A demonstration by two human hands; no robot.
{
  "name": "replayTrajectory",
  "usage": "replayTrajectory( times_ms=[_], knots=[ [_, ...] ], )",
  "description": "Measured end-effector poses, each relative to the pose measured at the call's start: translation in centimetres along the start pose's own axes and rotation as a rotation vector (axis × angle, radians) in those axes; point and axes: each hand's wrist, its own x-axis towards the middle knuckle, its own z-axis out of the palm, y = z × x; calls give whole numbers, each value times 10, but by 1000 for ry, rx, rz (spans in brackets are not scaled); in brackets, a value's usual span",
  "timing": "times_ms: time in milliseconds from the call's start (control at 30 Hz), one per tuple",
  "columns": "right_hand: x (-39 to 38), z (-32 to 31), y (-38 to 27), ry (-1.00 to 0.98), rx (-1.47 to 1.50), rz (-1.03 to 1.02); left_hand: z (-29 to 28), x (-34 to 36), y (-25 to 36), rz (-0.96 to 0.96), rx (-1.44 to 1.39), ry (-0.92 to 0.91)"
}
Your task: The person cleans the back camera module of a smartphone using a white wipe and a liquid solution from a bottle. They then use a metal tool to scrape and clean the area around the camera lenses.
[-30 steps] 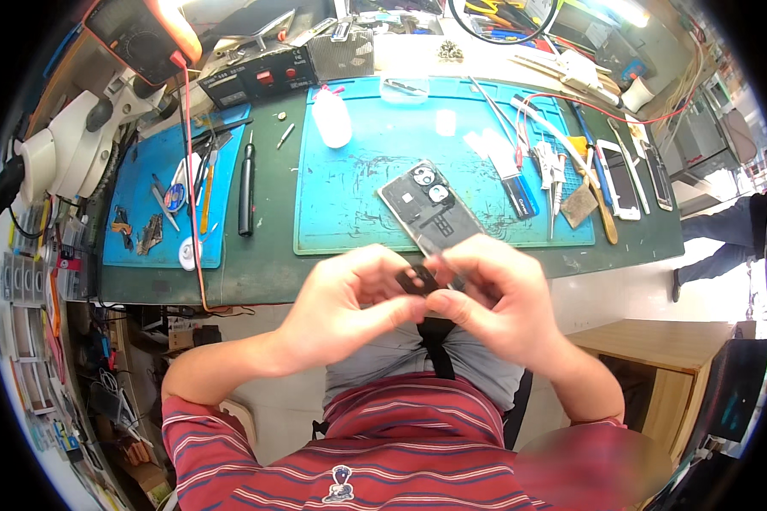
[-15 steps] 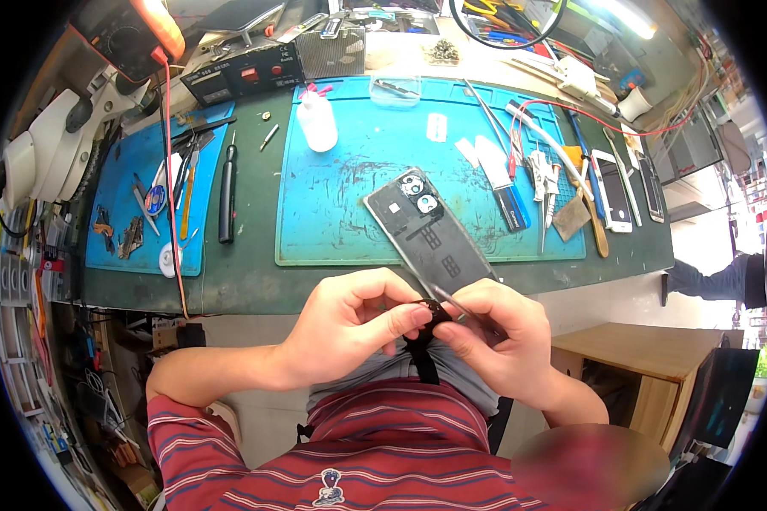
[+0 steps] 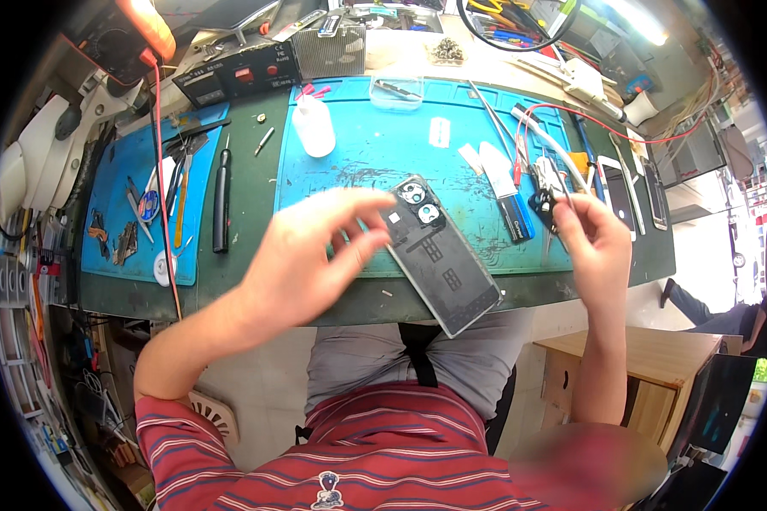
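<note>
A dark phone back cover (image 3: 439, 260) lies slantwise on the blue mat, its near end overhanging the bench edge. It shows two round camera openings at its far end. My left hand (image 3: 315, 251) hovers beside the cover's left edge, fingers apart and holding nothing. Over the mat's right side, my right hand (image 3: 598, 243) pinches a small black part (image 3: 542, 203) with round shapes in it, at the fingertips. A thin grey tip shows by those fingers; whether it is a tool I cannot tell.
A white bottle (image 3: 315, 126) and a clear box (image 3: 396, 90) stand farther back on the mat (image 3: 358, 196). A blue narrow box (image 3: 516, 219) lies near my right hand, with phones (image 3: 654, 196) farther right. A black screwdriver (image 3: 222, 204) lies at left.
My hands have parted from above my lap. The left moved up and left and opened; the right carried the black part up and right over the mat. The cover has shifted slightly.
</note>
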Motion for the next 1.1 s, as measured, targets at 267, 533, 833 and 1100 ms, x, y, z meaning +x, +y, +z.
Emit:
replayTrajectory(
  times_ms=[267, 533, 833, 1100],
  knots=[
    [21, 10, 17, 31, -182, -16, 1, 40, -23, 228, 360, 57],
    [21, 11, 8, 59, -354, -217, 3, 65, -26, 242, 443, -49],
    [7, 10, -1, 84, -81, -234, 5, 75, -27, 371, 577, -125],
    [-16, 18, -16, -26, -53, -254, 18, 67, -32, 386, 636, -70]
  ],
)
